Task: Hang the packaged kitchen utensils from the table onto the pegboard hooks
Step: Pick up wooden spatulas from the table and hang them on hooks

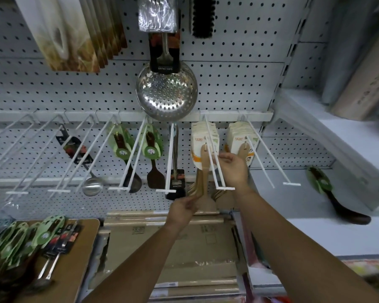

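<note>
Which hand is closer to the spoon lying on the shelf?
Right. The right hand is up at a hook, left of the spoon; the left hand is lower and farther left.

White pegboard wall; white shelf right; flat cardboard boxes below

Left grip low on a wooden spatula, right grip by its top at a white hook.

The pegboard is matt white perforated metal, the hooks smooth white-coated wire, the skimmer glossy polished metal, the spatula pale matt wood, the surface smooth brown wood.
</note>
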### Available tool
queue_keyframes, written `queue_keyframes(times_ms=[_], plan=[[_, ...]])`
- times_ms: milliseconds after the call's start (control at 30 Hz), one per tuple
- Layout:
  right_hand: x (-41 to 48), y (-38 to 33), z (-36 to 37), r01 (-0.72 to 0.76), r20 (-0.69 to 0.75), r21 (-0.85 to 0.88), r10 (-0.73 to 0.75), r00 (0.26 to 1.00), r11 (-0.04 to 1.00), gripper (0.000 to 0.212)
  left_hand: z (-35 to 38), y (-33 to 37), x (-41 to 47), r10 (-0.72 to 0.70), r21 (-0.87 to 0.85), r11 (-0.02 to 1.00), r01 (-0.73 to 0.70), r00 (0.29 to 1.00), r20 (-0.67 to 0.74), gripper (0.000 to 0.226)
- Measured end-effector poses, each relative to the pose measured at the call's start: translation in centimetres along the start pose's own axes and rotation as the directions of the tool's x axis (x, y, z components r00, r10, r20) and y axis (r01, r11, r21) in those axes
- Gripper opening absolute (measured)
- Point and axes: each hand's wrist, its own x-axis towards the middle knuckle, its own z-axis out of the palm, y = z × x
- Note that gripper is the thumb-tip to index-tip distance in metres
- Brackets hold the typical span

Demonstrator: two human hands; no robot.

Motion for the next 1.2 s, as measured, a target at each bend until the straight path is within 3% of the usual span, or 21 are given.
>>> queue_keyframes(times_ms=[100,200,333,433,533,667,800,1000,1200], plan=[[-0.4,1.8,-0.8,-0.018,-0.049,-0.111,0.012,0.999,0.994,0.042,-1.0,0.2,-1.9,0.007,0.065,0.998,-0.002,0.998,-0.07,0.033],[-2.3,3.3,-1.8,-0.014,0.015,-0.276,0.019,1.0,0.961,0.034,-2.5,0.1,-4.6,-0.021,0.161,0.986,0.044,0.99,-0.142,0.039],[-4.8,6.3,-1.5,0.181,0.34,-0.558,0.025,0.94,0.81,0.026,-5.0,-0.4,-9.3,-0.028,0.415,0.898,0.144,0.962,-0.273,0.05],[-7.3,6.8,1.0,0.483,0.601,-0.609,-0.031,0.798,0.629,0.025,-7.6,-0.5,-14.0,-0.001,0.579,0.782,0.232,0.929,-0.371,0.059],[-10.8,5.9,4.8,0.747,0.79,-0.542,-0.07,0.609,0.384,0.052,-10.4,-1.2,-18.8,-0.023,0.713,0.602,0.36,0.9,-0.436,0.069],[-16.1,4.2,10.5,0.887,0.924,-0.329,-0.085,0.374,0.325,0.069,-14.3,-2.9,-25.6,-0.106,0.7,0.488,0.521,0.832,-0.545,0.086],[-21.7,2.0,17.0,0.945,0.973,-0.167,-0.11,0.205,0.279,0.07,-18.1,-3.1,-32.8,-0.119,0.646,0.442,0.623,0.754,-0.646,0.073],[-31.2,-0.8,26.3,0.987,0.991,0.025,-0.132,-0.004,0.159,0.068,-24.9,-5.9,-43.0,-0.211,0.502,0.387,0.773,0.604,-0.768,0.082],[-40.7,-1.6,36.1,0.99,0.983,0.122,-0.145,-0.111,0.071,0.067,-33.1,-10.8,-51.4,-0.248,0.407,0.373,0.834,0.512,-0.822,0.088]])
